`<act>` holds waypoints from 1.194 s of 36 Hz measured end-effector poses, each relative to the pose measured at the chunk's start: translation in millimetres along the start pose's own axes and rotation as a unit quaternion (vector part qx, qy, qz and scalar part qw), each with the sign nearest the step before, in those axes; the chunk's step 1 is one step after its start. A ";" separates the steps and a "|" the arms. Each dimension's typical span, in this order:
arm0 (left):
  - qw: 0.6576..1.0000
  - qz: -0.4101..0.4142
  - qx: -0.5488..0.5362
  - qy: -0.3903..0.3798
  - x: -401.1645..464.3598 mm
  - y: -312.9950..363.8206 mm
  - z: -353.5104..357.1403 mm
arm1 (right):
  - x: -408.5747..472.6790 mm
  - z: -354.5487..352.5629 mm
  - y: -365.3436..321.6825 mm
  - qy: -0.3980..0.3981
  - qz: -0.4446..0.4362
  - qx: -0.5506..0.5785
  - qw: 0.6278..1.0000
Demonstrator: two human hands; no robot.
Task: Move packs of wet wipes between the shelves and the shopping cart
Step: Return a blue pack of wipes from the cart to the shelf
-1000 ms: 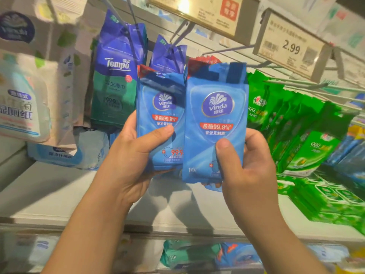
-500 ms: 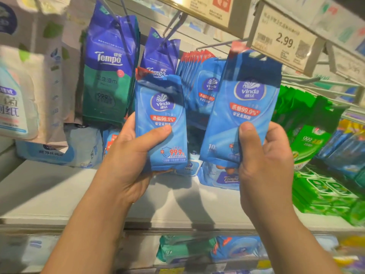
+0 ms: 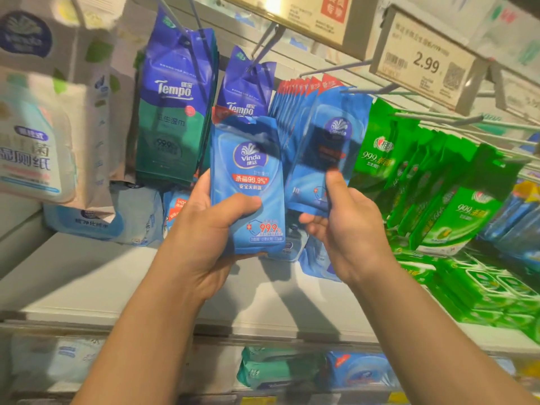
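Observation:
My left hand (image 3: 204,232) grips a blue Vinda wet wipes pack (image 3: 248,171) upright at the centre, thumb across its front. My right hand (image 3: 347,229) pinches the lower edge of a second blue Vinda pack (image 3: 327,141), which is blurred and tilted and sits up against a row of the same blue packs (image 3: 292,97) hanging on a metal peg (image 3: 330,70). Whether this pack is on the peg I cannot tell.
Purple-green Tempo packs (image 3: 172,112) hang at the left, green 999 packs (image 3: 438,176) at the right. A 2.99 price tag (image 3: 423,64) juts out above. A white shelf (image 3: 87,287) runs below, with more packs lying on it and beneath it. No cart in view.
My right hand has moved its pack back and up to the hanging row of blue packs, and its grip has slipped down to the bottom edge. The left hand has stayed put.

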State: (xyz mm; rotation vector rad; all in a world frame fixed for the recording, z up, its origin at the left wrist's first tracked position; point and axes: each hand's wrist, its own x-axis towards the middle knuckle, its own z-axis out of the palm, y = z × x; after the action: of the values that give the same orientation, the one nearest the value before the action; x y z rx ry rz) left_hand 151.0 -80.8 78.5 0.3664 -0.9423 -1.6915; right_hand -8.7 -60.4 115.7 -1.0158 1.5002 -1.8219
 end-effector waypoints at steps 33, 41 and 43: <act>0.998 0.045 0.033 0.017 5.8 -5.0 -13.9 | -29.2 3.8 7.1 -0.219 -0.018 -0.156 0.963; 0.996 0.051 0.069 0.006 7.4 -5.3 -11.8 | -27.2 -4.8 9.1 -0.211 -0.023 -0.147 0.966; 0.996 0.032 0.078 -0.001 6.6 -3.0 -8.1 | -28.8 -8.2 7.8 -0.191 -0.040 -0.124 0.973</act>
State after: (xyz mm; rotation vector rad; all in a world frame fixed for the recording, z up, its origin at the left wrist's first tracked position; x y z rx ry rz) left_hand 152.1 -89.8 72.6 0.4325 -1.0800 -1.5648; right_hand 0.1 -34.3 101.6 -1.4713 1.4819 -1.4056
